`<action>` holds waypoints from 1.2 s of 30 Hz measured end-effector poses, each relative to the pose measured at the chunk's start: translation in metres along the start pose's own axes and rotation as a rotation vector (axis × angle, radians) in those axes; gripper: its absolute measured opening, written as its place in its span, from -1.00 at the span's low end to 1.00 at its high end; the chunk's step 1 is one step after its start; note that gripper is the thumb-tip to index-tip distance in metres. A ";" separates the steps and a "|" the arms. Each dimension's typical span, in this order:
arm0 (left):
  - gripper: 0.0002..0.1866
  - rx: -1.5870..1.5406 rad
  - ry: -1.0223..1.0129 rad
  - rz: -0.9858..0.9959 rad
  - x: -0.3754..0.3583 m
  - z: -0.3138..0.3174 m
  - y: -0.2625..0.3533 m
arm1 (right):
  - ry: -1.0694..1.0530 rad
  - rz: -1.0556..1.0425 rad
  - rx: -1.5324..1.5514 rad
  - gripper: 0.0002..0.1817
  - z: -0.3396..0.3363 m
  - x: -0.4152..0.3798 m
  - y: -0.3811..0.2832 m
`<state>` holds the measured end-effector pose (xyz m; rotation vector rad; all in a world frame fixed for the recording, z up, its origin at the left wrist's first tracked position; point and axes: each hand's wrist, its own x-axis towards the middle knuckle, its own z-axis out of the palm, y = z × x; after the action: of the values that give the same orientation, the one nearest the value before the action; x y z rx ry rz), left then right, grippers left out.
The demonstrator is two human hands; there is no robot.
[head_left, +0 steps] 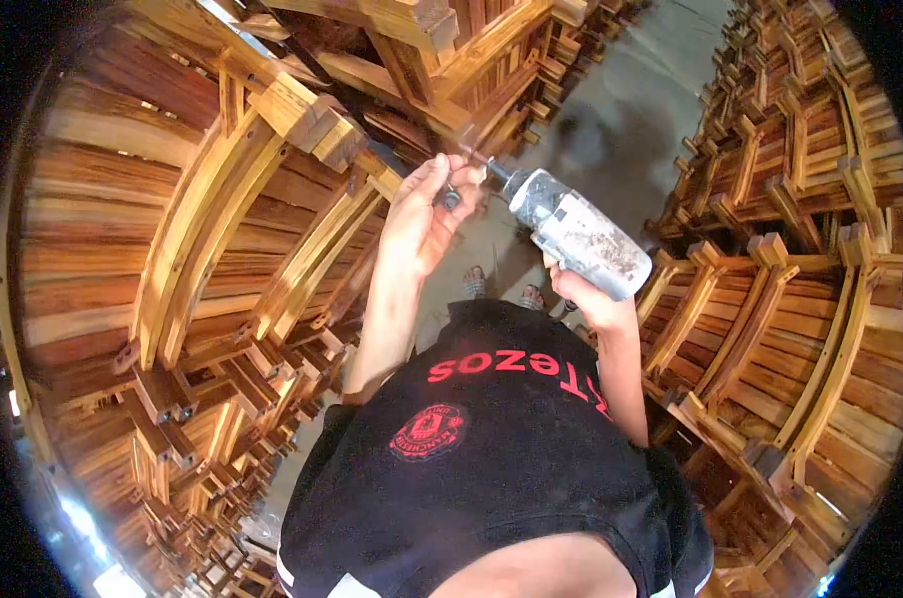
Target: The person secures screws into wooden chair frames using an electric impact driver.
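Gripping drill (581, 234), right hand (583, 299) closed on handle; small fastener (450, 197) pinched by left hand (422, 214) fingers, at bit tip. Bit best kept square, fingers clear of wooden frame (302, 120).

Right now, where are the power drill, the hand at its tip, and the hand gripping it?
Power drill (581, 234): head view, grey body.
Left hand (422, 214): head view, back of hand.
Right hand (586, 299): head view, knuckles under the drill.

Grey, dust-speckled power drill (581, 234) at one o'clock; black T-shirt (491, 458) with red lettering and crest; warm orange-brown striped wooden chair frames (202, 229).
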<state>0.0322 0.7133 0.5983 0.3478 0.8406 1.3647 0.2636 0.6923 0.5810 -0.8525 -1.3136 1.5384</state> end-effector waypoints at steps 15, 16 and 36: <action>-0.71 -0.231 0.240 0.037 -0.030 0.034 0.004 | -0.201 -0.068 -0.135 -0.75 -0.014 -0.002 0.004; -0.71 -0.218 0.228 0.044 -0.031 0.034 0.004 | -0.199 -0.056 -0.098 -0.75 -0.013 -0.003 0.005; -0.68 -0.249 0.234 0.172 -0.062 0.033 -0.006 | -0.208 -0.041 0.106 -0.55 0.008 -0.002 0.048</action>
<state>0.0608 0.6612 0.6363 0.0677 0.8337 1.6737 0.2471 0.6870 0.5350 -0.6083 -1.3738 1.6834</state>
